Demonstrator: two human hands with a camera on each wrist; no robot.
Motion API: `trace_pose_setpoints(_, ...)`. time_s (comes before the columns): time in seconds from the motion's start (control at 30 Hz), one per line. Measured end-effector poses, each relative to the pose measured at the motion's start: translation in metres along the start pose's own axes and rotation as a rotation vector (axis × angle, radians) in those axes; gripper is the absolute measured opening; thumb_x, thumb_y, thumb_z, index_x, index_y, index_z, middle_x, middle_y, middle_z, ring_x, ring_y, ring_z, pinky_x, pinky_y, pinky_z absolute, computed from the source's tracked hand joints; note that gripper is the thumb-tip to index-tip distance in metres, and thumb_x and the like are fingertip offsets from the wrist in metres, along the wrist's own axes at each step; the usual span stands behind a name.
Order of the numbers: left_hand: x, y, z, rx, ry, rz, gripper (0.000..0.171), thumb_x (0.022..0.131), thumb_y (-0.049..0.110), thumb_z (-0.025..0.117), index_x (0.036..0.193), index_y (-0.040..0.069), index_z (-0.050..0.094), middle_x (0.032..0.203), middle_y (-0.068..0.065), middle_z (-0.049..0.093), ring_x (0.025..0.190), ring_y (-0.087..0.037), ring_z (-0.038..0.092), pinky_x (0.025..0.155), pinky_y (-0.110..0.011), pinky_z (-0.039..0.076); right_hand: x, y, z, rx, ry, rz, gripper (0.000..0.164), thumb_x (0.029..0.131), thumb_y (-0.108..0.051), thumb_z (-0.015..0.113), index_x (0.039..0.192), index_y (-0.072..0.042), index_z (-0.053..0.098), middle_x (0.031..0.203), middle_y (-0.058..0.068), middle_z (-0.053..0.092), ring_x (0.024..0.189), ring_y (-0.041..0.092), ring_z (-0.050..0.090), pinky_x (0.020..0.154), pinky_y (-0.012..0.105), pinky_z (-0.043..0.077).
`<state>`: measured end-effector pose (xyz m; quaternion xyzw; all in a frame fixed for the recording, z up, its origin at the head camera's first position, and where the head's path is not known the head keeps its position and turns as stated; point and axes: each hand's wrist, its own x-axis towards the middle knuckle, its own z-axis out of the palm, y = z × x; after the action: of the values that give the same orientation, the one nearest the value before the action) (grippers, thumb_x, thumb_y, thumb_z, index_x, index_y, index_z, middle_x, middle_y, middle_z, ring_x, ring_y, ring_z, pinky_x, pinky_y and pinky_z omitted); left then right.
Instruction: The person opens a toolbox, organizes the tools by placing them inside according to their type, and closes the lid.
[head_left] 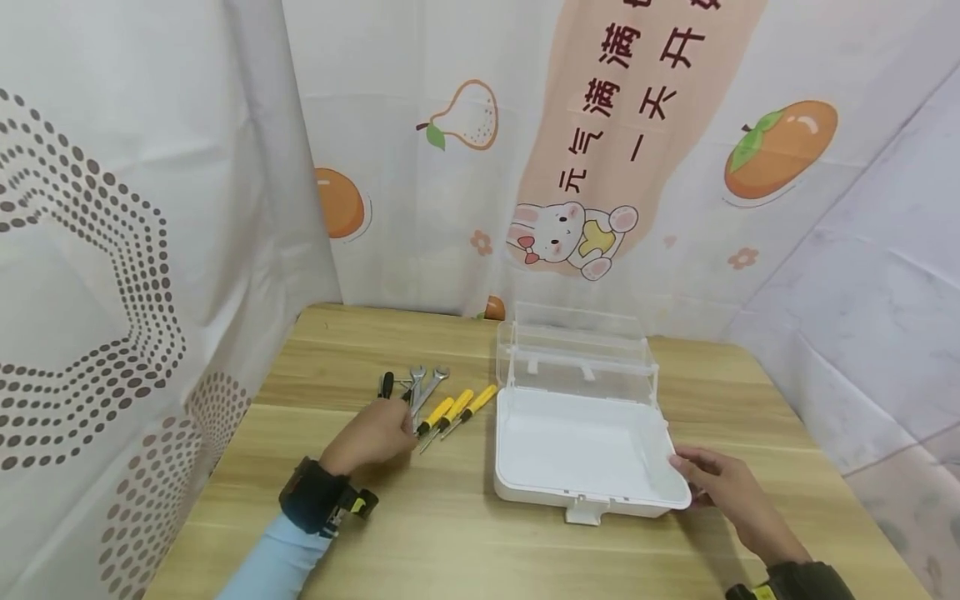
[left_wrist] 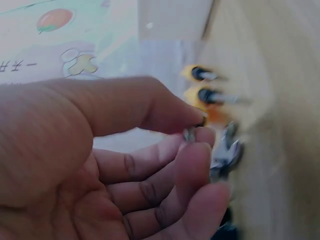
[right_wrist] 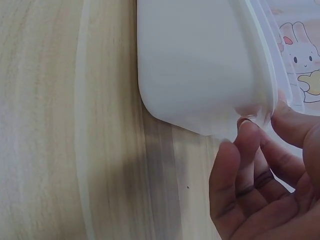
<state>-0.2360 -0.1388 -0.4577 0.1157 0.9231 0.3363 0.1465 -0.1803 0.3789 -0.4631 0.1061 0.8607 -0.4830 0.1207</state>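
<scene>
My left hand [head_left: 375, 435] is low over the table's left side. In the left wrist view its thumb and forefinger pinch the thin metal shaft of a yellow-handled screwdriver [head_left: 438, 412]; the shaft's far end is hidden by the fingers. Two more yellow screwdrivers [head_left: 457, 406] lie slanted just right of it. Two open-ended wrenches [head_left: 429, 389] and a black-handled tool [head_left: 387, 384] lie beyond the hand. My right hand [head_left: 723, 492] holds the right wall of a white plastic toolbox [head_left: 577, 442], thumb at the rim and fingers outside. The box's inside is bare white.
The toolbox's clear lid [head_left: 577, 350] stands raised at the back, close to the printed curtain [head_left: 420, 200]. A white latch [head_left: 587, 510] hangs at the box's front. Wood-grain table [head_left: 450, 542] surface lies in front of the box and tools.
</scene>
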Motion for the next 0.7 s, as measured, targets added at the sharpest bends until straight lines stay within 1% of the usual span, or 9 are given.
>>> trace_pose_setpoints(0.07,-0.002,0.001,-0.005,0.002,0.017,0.001,0.020,0.088,-0.002,0.068,0.070,0.008,0.066,0.067,0.000,0.054,0.054,-0.014,0.047,0.050,-0.026,0.036,0.001,0.000,-0.001,-0.003,0.000,-0.004,0.068,0.102,-0.038,0.066,0.145,0.011,0.047,0.105,0.006,0.073,0.086,0.022,0.069,0.074,0.038,0.059)
trace_pose_setpoints(0.13,-0.004,0.001,-0.009,0.009,0.020,0.000,0.015,0.089,-0.003,0.066,0.078,0.006,0.070,0.073,-0.002,0.058,0.058,-0.015,0.049,0.052,-0.026,0.038,0.001,-0.001,-0.002,-0.013,-0.010,-0.007,0.068,0.102,-0.038,0.065,0.145,0.012,0.046,0.105,0.007,0.073,0.086,0.022,0.069,0.074,0.038,0.059)
trace_pose_setpoints(0.17,-0.005,0.000,-0.010,0.013,0.017,-0.003,0.014,0.090,-0.003,0.066,0.079,0.006,0.071,0.075,-0.003,0.059,0.058,-0.016,0.050,0.052,-0.027,0.039,0.001,-0.001,-0.002,-0.015,-0.014,-0.006,0.068,0.102,-0.038,0.065,0.145,0.012,0.046,0.104,0.007,0.073,0.086,0.022,0.069,0.074,0.038,0.059)
trace_pose_setpoints(0.27,-0.007,-0.003,-0.010,0.048,0.007,-0.019,0.017,0.091,-0.002,0.066,0.077,0.007,0.071,0.073,-0.003,0.060,0.058,-0.016,0.051,0.052,-0.028,0.040,-0.001,-0.002,0.000,-0.011,-0.015,0.004,0.067,0.102,-0.035,0.066,0.145,0.012,0.047,0.104,0.008,0.074,0.086,0.022,0.069,0.074,0.038,0.059)
trace_pose_setpoints(0.37,-0.006,-0.005,-0.009,0.082,0.036,-0.014,0.017,0.090,-0.001,0.070,0.076,0.009,0.071,0.074,0.000,0.061,0.061,-0.017,0.053,0.055,-0.030,0.044,-0.004,-0.003,0.000,-0.030,-0.001,-0.022,0.065,0.102,-0.034,0.066,0.143,0.013,0.048,0.104,0.007,0.073,0.083,0.020,0.069,0.073,0.037,0.059)
trace_pose_setpoints(0.43,-0.004,-0.005,-0.011,0.089,0.063,0.001,0.014,0.090,0.001,0.071,0.078,0.009,0.072,0.077,0.000,0.062,0.064,-0.018,0.055,0.057,-0.032,0.046,-0.007,-0.004,-0.001,-0.068,0.007,-0.058,0.065,0.102,-0.034,0.067,0.143,0.013,0.049,0.103,0.007,0.073,0.080,0.019,0.069,0.071,0.036,0.059)
trace_pose_setpoints(0.53,-0.002,-0.005,-0.015,0.085,0.102,0.025,0.010,0.090,0.001,0.070,0.084,0.007,0.073,0.082,0.000,0.064,0.069,-0.018,0.056,0.061,-0.032,0.048,-0.015,-0.003,-0.005,-0.148,-0.022,-0.133,0.063,0.103,-0.030,0.065,0.146,0.012,0.045,0.099,0.008,0.069,0.074,0.015,0.066,0.067,0.034,0.058)
trace_pose_setpoints(0.6,-0.002,-0.006,-0.017,0.071,0.128,0.025,0.007,0.092,0.001,0.070,0.088,0.007,0.073,0.083,-0.001,0.065,0.069,-0.017,0.056,0.062,-0.032,0.048,-0.020,-0.002,-0.005,-0.168,-0.050,-0.172,0.063,0.104,-0.027,0.064,0.149,0.010,0.042,0.095,0.007,0.066,0.071,0.013,0.063,0.065,0.033,0.057)
trace_pose_setpoints(0.7,-0.005,-0.007,-0.022,0.067,0.189,0.027,0.004,0.094,0.002,0.071,0.093,0.005,0.074,0.083,-0.001,0.064,0.070,-0.017,0.054,0.063,-0.032,0.047,-0.023,-0.002,-0.001,-0.163,-0.089,-0.230,0.064,0.104,-0.026,0.063,0.153,0.007,0.038,0.087,0.005,0.062,0.066,0.014,0.060,0.062,0.033,0.056)
